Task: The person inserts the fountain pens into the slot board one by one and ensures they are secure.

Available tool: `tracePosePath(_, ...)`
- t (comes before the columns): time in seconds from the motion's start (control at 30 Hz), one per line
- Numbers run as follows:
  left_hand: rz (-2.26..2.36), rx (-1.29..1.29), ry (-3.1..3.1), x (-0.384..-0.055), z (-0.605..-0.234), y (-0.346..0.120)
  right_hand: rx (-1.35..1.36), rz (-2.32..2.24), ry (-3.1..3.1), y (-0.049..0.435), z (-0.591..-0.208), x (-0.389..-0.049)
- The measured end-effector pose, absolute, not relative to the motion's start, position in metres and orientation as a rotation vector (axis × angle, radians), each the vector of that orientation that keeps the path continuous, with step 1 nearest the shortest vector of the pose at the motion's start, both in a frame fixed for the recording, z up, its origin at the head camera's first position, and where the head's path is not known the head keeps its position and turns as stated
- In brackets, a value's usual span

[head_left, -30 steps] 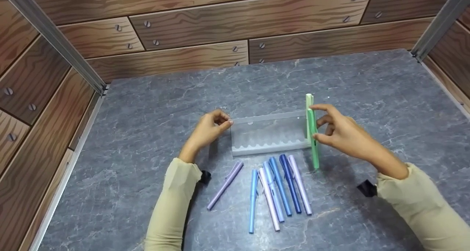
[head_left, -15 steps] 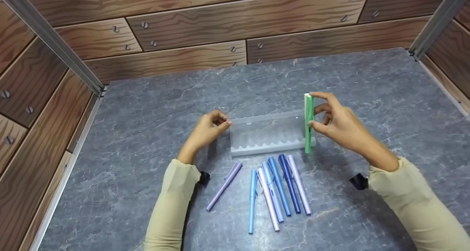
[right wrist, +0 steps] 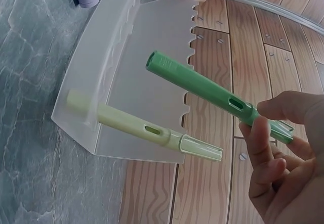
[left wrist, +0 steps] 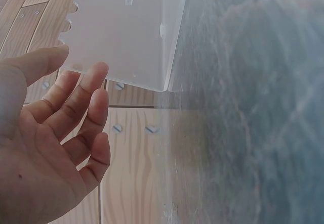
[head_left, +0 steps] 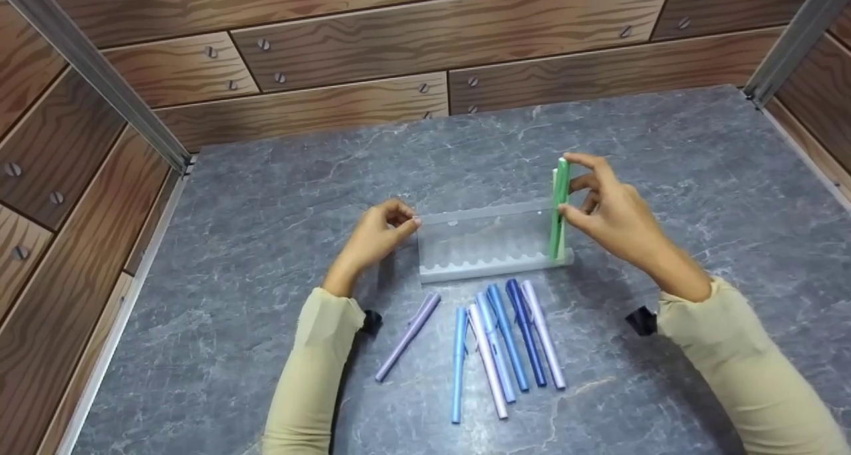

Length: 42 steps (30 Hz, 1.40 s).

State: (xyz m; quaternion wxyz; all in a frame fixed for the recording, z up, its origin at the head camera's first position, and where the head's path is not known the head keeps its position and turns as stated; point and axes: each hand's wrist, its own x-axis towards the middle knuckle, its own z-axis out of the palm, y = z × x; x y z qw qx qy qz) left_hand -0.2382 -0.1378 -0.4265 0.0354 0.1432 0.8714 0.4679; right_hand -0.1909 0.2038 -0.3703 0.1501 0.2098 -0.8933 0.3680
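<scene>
At the left edge of the head view, the grey marbled surface (head_left: 233,242) is bordered by a wood-patterned panel (head_left: 66,149). Left of centre, the upper left corner of a translucent rack (head_left: 488,239) is pinched between thumb and fingers by the left hand (head_left: 375,239). Below that hand, in the lower middle of the frame, a purple pen (head_left: 407,338) is laid slantwise, apart from the others. The rack is set at the centre; beneath it six blue, pink and lilac pens (head_left: 459,368) are lined up side by side, fanned slightly. At the rack's right end a pale green pen (right wrist: 136,128) is stood upright, its lower end seen through the translucent ledge. Just beside it, right of centre, a green pen (head_left: 559,209) is held near its top by the right hand (head_left: 608,209); whether the rack is touched by it cannot be told.
</scene>
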Motion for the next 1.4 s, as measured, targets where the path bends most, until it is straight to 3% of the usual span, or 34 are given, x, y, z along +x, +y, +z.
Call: tracePosePath(1.4, 1.432, 0.387, 2.677, -0.237, -0.425, -0.138, 0.597, 0.848, -2.51, 0.196, -0.398, -0.201)
